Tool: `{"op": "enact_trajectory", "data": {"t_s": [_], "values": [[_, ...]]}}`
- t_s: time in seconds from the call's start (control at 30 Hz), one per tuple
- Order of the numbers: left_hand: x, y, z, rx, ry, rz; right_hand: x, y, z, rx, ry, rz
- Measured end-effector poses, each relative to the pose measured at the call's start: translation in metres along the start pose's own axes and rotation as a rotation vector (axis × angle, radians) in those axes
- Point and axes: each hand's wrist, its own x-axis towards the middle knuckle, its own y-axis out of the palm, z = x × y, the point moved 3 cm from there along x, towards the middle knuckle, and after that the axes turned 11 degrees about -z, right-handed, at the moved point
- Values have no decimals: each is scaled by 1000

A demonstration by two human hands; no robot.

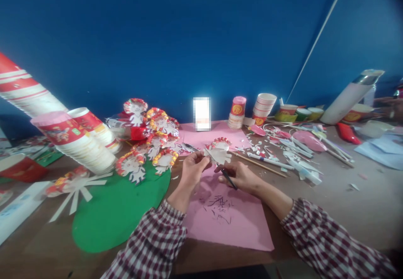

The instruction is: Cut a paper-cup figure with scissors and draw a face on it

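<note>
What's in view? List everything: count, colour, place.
Paper figure: one, white, centre
Pen: one, dark, centre
Pink paper: count unclear, pink, centre
Other figures: several, white and red, left
Green sheet: one, green, left
Paper strips: several, white, left
Cup stacks: several, red and white, both sides
Scraps: many, mostly white, right
Stick: one, tan, right
Tubs: several, mixed, right
Flask: one, white, right
Blurred block: one, white, rear
Table: one, brown, underneath
Sleeves: two, maroon-white check, front
Left hand: one, bare, holding figure
Right hand: one, bare, holding pen

A paper doll (221, 155) is hovering between clustered dolls (156, 143), left, and paper scraps (310, 141), right; stacked paper cups (265, 103) are standing behind the scraps.
</note>
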Motion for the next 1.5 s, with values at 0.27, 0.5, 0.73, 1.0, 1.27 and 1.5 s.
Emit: {"op": "enact_trajectory", "data": {"t_s": [0.27,0.5,0.73,1.0,1.27,1.5], "values": [[0,0,0,-20,-13,-7,0,-1,1,-4,2,-23],[-1,1,-1,-43,-31,-18,1,0,0,-7,7,-22],[-2,2,-2,-62,-55,-45,-1,-1,2,-25,-1,-29],[-3,4,-3,-55,-40,-23,0,1,0,-4,-19,-56],[-4,4,-2,-72,-84,3,2,0,1,-34,-68,-107],[-7,8,-4,-85,-109,-15,3,-2,4,-115,-136,-152]]}}
